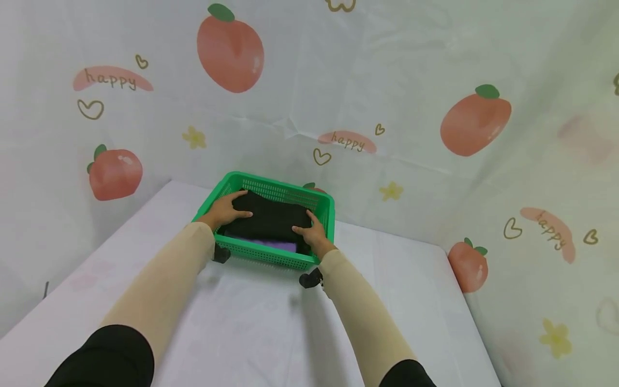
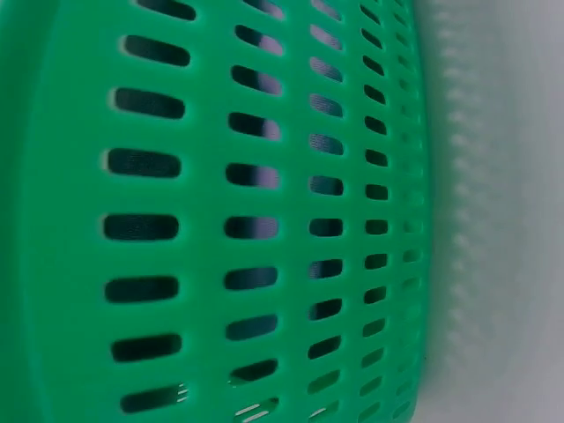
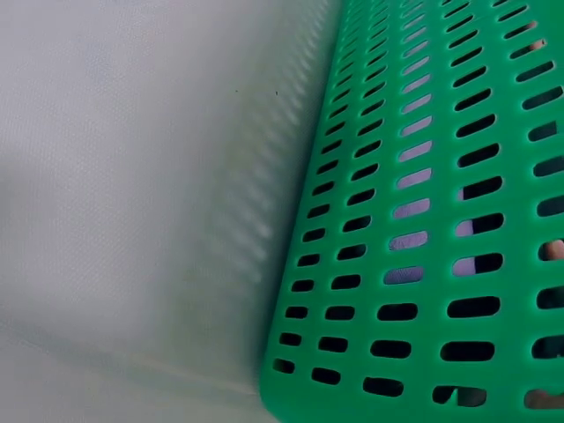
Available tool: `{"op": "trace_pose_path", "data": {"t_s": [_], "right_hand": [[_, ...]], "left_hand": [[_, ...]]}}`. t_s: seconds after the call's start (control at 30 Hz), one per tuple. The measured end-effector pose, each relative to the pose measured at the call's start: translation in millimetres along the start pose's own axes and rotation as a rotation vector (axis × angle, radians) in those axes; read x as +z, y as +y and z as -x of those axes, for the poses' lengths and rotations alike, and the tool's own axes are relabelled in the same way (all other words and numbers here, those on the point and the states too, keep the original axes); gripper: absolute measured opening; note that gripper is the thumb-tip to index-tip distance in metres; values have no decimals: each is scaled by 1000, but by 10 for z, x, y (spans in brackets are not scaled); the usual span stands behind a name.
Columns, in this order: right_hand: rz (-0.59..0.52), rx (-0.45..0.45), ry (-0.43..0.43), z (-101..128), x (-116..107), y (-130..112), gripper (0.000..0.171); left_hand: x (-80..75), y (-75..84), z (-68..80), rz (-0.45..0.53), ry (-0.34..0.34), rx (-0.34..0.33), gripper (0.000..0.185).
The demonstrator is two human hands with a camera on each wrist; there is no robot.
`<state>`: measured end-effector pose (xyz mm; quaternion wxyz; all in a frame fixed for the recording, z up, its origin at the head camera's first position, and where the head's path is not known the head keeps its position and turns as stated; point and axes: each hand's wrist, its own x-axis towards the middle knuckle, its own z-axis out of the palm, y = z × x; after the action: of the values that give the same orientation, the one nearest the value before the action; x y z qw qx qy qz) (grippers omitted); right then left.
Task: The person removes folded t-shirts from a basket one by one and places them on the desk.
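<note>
I see my left hand [image 1: 226, 210] and right hand [image 1: 311, 233] lying flat on the black cloth [image 1: 268, 219] in the green basket [image 1: 271, 257], gripping nothing. Both wrist views show only slotted wall; a purple layer [image 1: 275, 244] is mostly buried.

We see a white table [image 1: 251, 322] below, and at twelve o'clock a peach-printed backdrop [image 1: 387, 80] marked "happy".

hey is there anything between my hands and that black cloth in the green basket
Nothing visible. In the head view the left hand and the right hand both rest flat on the black cloth, which lies in the green basket atop something purple.
</note>
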<state>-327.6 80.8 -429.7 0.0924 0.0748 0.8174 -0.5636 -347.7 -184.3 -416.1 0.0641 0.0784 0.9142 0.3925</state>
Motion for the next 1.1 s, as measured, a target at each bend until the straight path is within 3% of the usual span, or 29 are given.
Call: {"op": "trace_pose_path", "data": {"t_s": [0.4, 0.7, 1.1], "right_hand": [[-21, 9, -17, -12, -52, -18, 75], [-151, 28, -84, 13, -44, -53, 75], [-97, 33, -46, -49, -123, -111, 72]], "left_hand": [[42, -2, -54, 47, -29, -34, 80], [-22, -32, -14, 34, -25, -18, 74], [-68, 56, -31, 29, -31, -17, 74]]}}
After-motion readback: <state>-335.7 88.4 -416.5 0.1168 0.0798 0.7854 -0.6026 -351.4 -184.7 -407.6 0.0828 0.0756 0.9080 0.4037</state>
